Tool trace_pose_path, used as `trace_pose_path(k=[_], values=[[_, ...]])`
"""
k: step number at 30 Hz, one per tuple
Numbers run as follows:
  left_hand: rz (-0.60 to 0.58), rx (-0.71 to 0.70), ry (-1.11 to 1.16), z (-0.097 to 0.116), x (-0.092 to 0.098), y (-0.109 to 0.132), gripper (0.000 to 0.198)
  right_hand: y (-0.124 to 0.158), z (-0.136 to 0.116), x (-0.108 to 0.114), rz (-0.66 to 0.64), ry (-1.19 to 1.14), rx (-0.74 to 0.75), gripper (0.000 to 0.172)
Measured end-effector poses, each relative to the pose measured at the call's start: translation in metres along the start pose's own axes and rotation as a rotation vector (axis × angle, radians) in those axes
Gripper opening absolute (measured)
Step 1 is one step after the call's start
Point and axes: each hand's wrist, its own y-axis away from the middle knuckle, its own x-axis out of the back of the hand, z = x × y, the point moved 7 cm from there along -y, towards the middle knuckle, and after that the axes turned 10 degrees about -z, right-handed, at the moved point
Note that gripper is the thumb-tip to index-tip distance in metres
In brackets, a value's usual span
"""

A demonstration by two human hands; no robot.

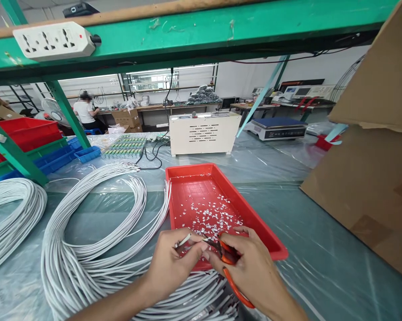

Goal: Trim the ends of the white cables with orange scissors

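Note:
My left hand [174, 258] pinches the end of a white cable [184, 240] over the near end of a red tray [250, 214]. In my right hand [254, 272] is a pair of cutters with orange handles [236, 289]. The cutters' dark jaws meet the cable tip near my left fingertips; whether they are closed on it I cannot tell. Small silvery-white scraps [210, 216] lie scattered on the tray floor. A large coil of white cables [58, 236] rests left of the tray, and many cable ends bunch up below my hands.
Another cable coil [13, 214] lies at the far left. Behind the tray stand a cream metal box [204, 133] and a scale [277, 128]. Cardboard [364, 200] leans in on the right. A green beam [187, 31] crosses overhead. A person [85, 111] sits in the background.

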Motion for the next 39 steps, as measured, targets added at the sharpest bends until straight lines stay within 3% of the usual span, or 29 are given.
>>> trace_pose_path(k=[4, 8, 13, 21, 31, 36, 39], values=[[0.048, 0.088, 0.114, -0.008, 0.003, -0.001, 0.013, -0.002, 0.004, -0.004, -0.068, -0.196, -0.056, 0.03], [0.076, 0.139, 0.145, -0.013, 0.002, 0.0, 0.011, -0.001, 0.008, -0.008, -0.009, -0.671, -0.111, 0.014], [0.102, 0.149, 0.152, -0.014, -0.001, 0.001, 0.01, 0.002, 0.012, -0.02, 0.055, -1.05, -0.173, 0.014], [0.095, 0.122, 0.12, -0.013, -0.004, 0.002, 0.009, 0.003, 0.014, -0.021, 0.081, -1.106, -0.2, 0.017], [0.08, 0.133, 0.058, -0.015, -0.007, 0.004, 0.008, 0.002, 0.011, -0.014, 0.128, -1.032, -0.146, 0.006], [0.0, 0.149, 0.064, -0.012, -0.01, 0.002, 0.017, -0.002, 0.007, -0.018, 0.062, -1.147, -0.114, 0.007], [-0.067, 0.15, 0.123, -0.01, -0.012, -0.001, 0.024, -0.002, 0.01, -0.017, 0.093, -1.136, -0.134, 0.01]])
